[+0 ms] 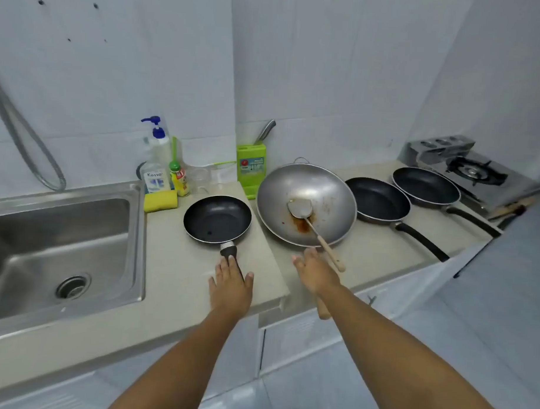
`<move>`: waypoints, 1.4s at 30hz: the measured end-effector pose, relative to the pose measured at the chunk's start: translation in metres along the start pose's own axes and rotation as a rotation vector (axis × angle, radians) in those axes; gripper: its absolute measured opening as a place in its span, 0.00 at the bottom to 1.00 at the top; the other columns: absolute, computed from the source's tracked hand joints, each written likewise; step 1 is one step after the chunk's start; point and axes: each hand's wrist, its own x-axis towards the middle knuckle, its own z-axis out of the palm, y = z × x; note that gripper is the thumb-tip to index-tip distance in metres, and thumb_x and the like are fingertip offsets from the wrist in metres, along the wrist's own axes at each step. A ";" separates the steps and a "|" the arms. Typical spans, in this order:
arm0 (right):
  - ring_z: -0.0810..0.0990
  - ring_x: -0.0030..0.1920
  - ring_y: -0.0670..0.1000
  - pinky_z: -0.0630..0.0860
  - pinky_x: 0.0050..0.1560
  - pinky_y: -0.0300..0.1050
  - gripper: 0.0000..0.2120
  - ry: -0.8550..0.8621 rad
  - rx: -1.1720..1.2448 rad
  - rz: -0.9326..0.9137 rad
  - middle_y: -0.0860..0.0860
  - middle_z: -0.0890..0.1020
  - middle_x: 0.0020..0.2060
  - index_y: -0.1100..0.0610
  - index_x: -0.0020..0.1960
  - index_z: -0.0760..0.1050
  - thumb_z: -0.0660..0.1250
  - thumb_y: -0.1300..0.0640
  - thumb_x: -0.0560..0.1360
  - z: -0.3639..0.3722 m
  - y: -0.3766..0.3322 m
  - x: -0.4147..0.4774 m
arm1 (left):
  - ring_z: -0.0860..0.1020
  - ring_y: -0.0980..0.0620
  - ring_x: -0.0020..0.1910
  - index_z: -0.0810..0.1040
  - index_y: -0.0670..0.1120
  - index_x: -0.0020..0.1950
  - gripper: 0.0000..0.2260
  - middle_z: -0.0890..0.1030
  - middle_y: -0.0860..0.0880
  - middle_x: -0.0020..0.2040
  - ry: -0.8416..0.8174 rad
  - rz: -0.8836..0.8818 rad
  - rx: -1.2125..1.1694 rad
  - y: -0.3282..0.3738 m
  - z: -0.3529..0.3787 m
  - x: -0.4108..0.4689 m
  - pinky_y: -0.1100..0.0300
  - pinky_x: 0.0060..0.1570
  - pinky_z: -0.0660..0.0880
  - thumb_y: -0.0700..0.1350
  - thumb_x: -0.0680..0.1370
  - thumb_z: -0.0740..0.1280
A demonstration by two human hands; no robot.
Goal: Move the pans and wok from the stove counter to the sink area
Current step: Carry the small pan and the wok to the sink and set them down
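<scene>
A small black frying pan sits on the raised counter beside the sink. My left hand lies flat over its black handle, fingers spread, not closed round it. A steel wok with a metal spatula and brown residue stands on the lower counter. My right hand reaches toward its near rim, fingers extended, above the wok's wooden handle, which pokes out under my wrist. Two larger black pans lie further right, handles toward me.
A gas stove stands at the far right. Behind the small pan are a soap pump bottle, a small bottle, a yellow sponge and a green knife block. The counter steps down between pan and wok.
</scene>
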 end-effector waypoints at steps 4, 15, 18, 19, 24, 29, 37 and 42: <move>0.67 0.70 0.62 0.68 0.68 0.57 0.29 -0.048 0.062 0.133 0.54 0.61 0.78 0.59 0.77 0.58 0.49 0.43 0.83 0.018 0.026 -0.005 | 0.68 0.40 0.71 0.56 0.41 0.79 0.27 0.68 0.40 0.74 0.031 -0.068 -0.310 -0.005 0.007 -0.004 0.44 0.68 0.66 0.51 0.84 0.56; 0.76 0.58 0.60 0.68 0.50 0.46 0.24 -0.115 0.589 0.401 0.61 0.78 0.61 0.63 0.68 0.67 0.60 0.47 0.81 0.046 0.071 0.047 | 0.78 0.45 0.53 0.59 0.51 0.78 0.25 0.79 0.46 0.63 0.092 -0.312 -0.748 0.009 0.031 -0.003 0.54 0.50 0.72 0.55 0.82 0.58; 0.78 0.55 0.61 0.72 0.52 0.50 0.23 -0.158 0.670 0.453 0.62 0.80 0.55 0.66 0.65 0.71 0.61 0.48 0.81 0.046 0.076 0.066 | 0.78 0.52 0.39 0.68 0.49 0.71 0.19 0.82 0.48 0.46 0.101 -0.398 -0.813 0.019 0.029 0.010 0.59 0.37 0.72 0.55 0.82 0.60; 0.79 0.52 0.61 0.72 0.52 0.50 0.22 -0.176 0.694 0.466 0.61 0.80 0.51 0.66 0.63 0.72 0.61 0.48 0.81 0.045 0.078 0.070 | 0.78 0.53 0.38 0.71 0.48 0.67 0.17 0.81 0.48 0.43 0.103 -0.419 -0.835 0.022 0.029 0.014 0.59 0.35 0.71 0.55 0.82 0.60; 0.74 0.36 0.54 0.71 0.44 0.47 0.22 -0.216 0.836 0.554 0.55 0.76 0.34 0.64 0.45 0.75 0.63 0.43 0.79 0.036 0.080 0.085 | 0.77 0.49 0.32 0.74 0.44 0.49 0.12 0.80 0.45 0.39 0.100 -0.546 -1.055 0.033 0.031 0.027 0.56 0.35 0.76 0.53 0.81 0.63; 0.73 0.28 0.49 0.72 0.32 0.42 0.18 -0.335 1.063 0.609 0.52 0.75 0.29 0.58 0.38 0.74 0.69 0.45 0.76 0.022 0.077 0.089 | 0.75 0.50 0.28 0.73 0.41 0.49 0.11 0.77 0.45 0.34 0.107 -0.600 -1.182 0.040 0.033 0.035 0.60 0.29 0.77 0.49 0.81 0.66; 0.73 0.23 0.46 0.74 0.23 0.37 0.16 -0.393 1.191 0.702 0.50 0.75 0.23 0.56 0.37 0.73 0.72 0.46 0.74 0.016 0.069 0.103 | 0.73 0.54 0.22 0.72 0.43 0.43 0.10 0.76 0.50 0.25 0.023 -0.676 -1.362 0.050 0.040 0.049 0.61 0.26 0.73 0.47 0.79 0.67; 0.70 0.21 0.46 0.71 0.21 0.34 0.17 -0.262 1.087 0.655 0.51 0.73 0.24 0.57 0.35 0.72 0.73 0.47 0.74 0.016 0.063 0.108 | 0.68 0.55 0.19 0.69 0.46 0.37 0.12 0.71 0.53 0.22 0.074 -0.748 -1.447 0.056 0.048 0.062 0.63 0.21 0.65 0.45 0.77 0.67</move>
